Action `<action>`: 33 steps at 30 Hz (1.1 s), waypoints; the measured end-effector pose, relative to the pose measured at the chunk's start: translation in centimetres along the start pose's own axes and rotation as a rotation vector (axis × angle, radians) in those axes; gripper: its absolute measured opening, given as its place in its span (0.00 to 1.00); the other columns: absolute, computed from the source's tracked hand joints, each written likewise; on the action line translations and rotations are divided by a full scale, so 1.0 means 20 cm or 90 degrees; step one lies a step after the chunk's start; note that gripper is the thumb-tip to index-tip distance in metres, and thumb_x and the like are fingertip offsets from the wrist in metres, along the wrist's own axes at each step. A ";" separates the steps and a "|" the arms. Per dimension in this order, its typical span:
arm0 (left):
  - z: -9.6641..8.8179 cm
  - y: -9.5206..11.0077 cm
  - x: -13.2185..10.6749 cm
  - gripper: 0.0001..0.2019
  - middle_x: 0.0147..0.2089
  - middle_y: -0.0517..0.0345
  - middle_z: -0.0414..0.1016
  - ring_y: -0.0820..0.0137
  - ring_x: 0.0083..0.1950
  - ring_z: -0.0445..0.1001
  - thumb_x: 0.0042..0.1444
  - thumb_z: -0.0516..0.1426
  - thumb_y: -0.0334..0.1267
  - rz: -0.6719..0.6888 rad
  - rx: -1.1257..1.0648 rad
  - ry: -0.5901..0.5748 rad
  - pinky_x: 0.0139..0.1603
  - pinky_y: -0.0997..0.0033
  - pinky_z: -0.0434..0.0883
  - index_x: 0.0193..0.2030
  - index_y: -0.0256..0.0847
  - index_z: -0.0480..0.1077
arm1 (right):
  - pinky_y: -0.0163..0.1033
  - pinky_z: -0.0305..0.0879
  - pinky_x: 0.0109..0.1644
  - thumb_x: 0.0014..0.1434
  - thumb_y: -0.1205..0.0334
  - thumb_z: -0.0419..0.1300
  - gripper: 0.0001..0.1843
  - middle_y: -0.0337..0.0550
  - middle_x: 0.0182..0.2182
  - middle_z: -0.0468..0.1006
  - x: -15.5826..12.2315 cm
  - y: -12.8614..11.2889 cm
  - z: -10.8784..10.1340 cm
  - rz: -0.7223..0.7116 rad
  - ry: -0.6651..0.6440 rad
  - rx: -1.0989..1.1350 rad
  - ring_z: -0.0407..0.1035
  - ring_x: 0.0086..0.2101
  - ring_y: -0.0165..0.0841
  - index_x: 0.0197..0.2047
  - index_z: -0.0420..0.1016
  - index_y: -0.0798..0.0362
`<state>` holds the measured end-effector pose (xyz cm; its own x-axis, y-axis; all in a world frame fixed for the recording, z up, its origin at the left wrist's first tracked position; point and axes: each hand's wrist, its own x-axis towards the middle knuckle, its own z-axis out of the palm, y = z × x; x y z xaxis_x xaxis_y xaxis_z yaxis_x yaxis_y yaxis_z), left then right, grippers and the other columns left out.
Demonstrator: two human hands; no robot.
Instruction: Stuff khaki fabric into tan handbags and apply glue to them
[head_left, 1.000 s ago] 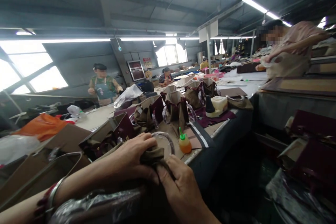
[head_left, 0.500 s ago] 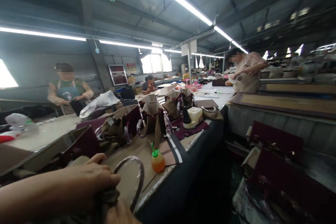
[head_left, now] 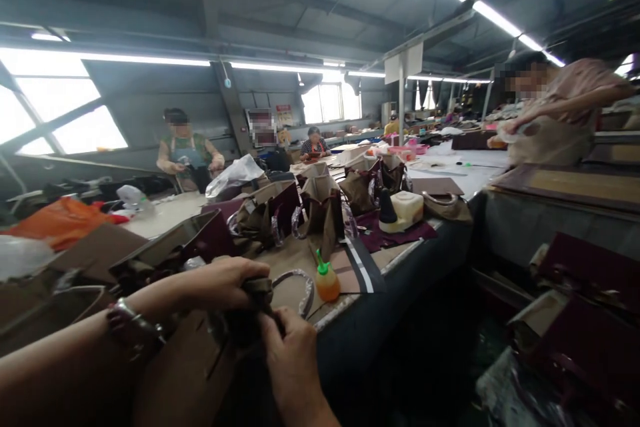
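Observation:
My left hand (head_left: 220, 282) is closed over the top of a brown handbag (head_left: 249, 317) at the near edge of the workbench (head_left: 390, 267). My right hand (head_left: 290, 360) pinches the same bag from below, fingers pressed together against it. The bag's plastic-wrapped curved handle (head_left: 296, 283) lies just beyond my fingers. A bracelet (head_left: 131, 327) sits on my left wrist. A small orange glue bottle (head_left: 327, 281) with a green tip stands right of the handle.
Several brown and maroon handbags (head_left: 320, 210) stand in a row down the bench, with a cream container and black cone (head_left: 403, 209) beyond. Open cardboard boxes (head_left: 150, 253) lie left. People work at benches behind and at right (head_left: 550, 103). Maroon bags (head_left: 590, 280) are stacked lower right.
The view swung right and then back left. My hands stayed clamped on the brown bag; the right hand, nearly out of view half a second ago, shows again below the bag.

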<state>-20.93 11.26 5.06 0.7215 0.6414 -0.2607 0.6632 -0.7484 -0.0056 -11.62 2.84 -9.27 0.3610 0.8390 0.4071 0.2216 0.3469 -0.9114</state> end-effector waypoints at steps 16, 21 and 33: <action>0.04 -0.04 0.16 0.13 0.28 0.63 0.73 0.74 0.29 0.69 0.48 0.58 0.47 0.034 0.015 -0.054 0.26 0.78 0.58 0.36 0.42 0.73 | 0.36 0.65 0.30 0.51 0.42 0.58 0.24 0.41 0.25 0.73 0.15 0.15 -0.10 0.124 -0.049 0.175 0.70 0.27 0.33 0.39 0.64 0.55; 0.07 -0.08 0.17 0.13 0.35 0.61 0.76 0.69 0.34 0.72 0.51 0.52 0.46 0.046 0.116 0.010 0.25 0.75 0.55 0.41 0.50 0.73 | 0.41 0.67 0.45 0.53 0.44 0.56 0.23 0.46 0.36 0.74 0.07 0.22 -0.23 0.086 0.025 0.073 0.70 0.39 0.36 0.44 0.66 0.54; 0.07 -0.13 0.16 0.13 0.33 0.61 0.76 0.65 0.34 0.74 0.47 0.49 0.37 -0.007 0.134 0.034 0.26 0.73 0.58 0.36 0.52 0.72 | 0.52 0.66 0.50 0.46 0.38 0.58 0.40 0.62 0.49 0.70 0.29 0.69 -0.38 0.044 0.116 -0.229 0.69 0.46 0.47 0.53 0.63 0.60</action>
<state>-20.67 14.96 2.97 0.7272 0.6541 -0.2079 0.6195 -0.7560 -0.2115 0.48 9.29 -19.03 0.5342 0.7558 0.3787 0.4815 0.0962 -0.8712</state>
